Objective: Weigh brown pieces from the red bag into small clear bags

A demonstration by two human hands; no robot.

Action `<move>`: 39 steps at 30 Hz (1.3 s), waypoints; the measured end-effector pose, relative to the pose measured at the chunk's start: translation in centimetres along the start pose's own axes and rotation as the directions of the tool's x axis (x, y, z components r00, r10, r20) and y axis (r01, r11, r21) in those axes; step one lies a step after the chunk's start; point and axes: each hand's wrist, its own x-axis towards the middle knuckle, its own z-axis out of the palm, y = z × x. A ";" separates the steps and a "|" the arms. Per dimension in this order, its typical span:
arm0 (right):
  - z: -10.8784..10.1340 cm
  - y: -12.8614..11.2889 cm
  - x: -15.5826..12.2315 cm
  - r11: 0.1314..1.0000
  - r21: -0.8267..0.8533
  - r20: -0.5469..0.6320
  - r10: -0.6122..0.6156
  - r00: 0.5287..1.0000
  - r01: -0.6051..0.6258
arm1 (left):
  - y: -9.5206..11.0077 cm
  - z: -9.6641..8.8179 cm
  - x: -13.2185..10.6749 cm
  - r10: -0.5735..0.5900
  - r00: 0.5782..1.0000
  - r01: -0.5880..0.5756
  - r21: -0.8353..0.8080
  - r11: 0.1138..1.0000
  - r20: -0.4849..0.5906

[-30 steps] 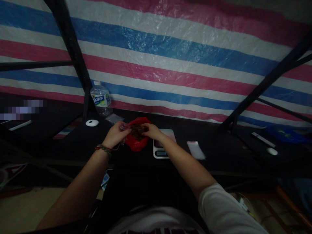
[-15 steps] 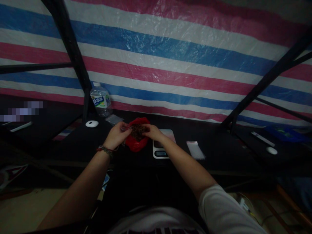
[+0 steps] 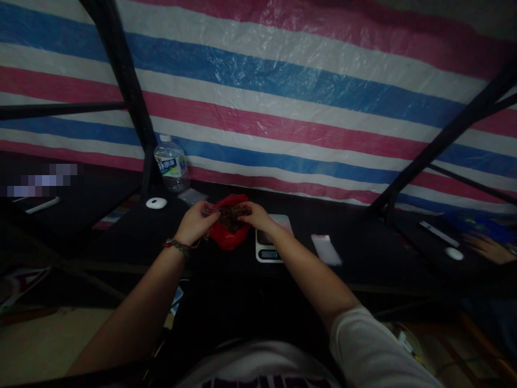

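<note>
A red plastic bag [image 3: 228, 240] lies open on the dark table, full of small brown dried pieces [image 3: 233, 216] whose kind I cannot make out. My left hand [image 3: 197, 221] is closed at the bag's left side, pinching what looks like a small clear plastic bag [image 3: 208, 210]. From the right, my right hand [image 3: 255, 215] reaches over the rim with its fingertips closed on some of the brown pieces. Under my right forearm sits a white kitchen scale [image 3: 267, 255], partly covered by it. A stack of clear plastic bags [image 3: 325, 250] rests to the right of the scale.
A large clear bottle [image 3: 173, 167] stands at the back left, beside more clear plastic [image 3: 193, 197]. A white mouse-like object [image 3: 155, 202] lies left. On the right are another white mouse-like object [image 3: 454, 253], a pale strip [image 3: 438, 234] and another person's hand [image 3: 489, 248] near blue plastic.
The view has shifted slightly, so everything sits a little further right. Another person's hand has come into view at the far right. My own hands keep nearly the same pose over the red bag.
</note>
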 end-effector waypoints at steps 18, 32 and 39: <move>-6.8 0.1 -6.0 0.998 -0.048 -0.167 0.023 0.986 -0.032 | 5.9 1.0 -3.8 0.270 0.960 -0.241 -0.276 0.931 0.071; -9.4 1.0 -11.2 0.927 -0.272 -0.443 0.118 0.889 -0.258 | 7.5 6.5 -8.1 0.400 0.822 -0.110 -0.576 0.810 0.406; -7.3 -6.3 -15.5 0.995 -0.088 -0.103 -0.055 0.993 0.046 | 7.5 7.7 -8.8 0.404 0.834 -0.301 -0.305 0.904 0.376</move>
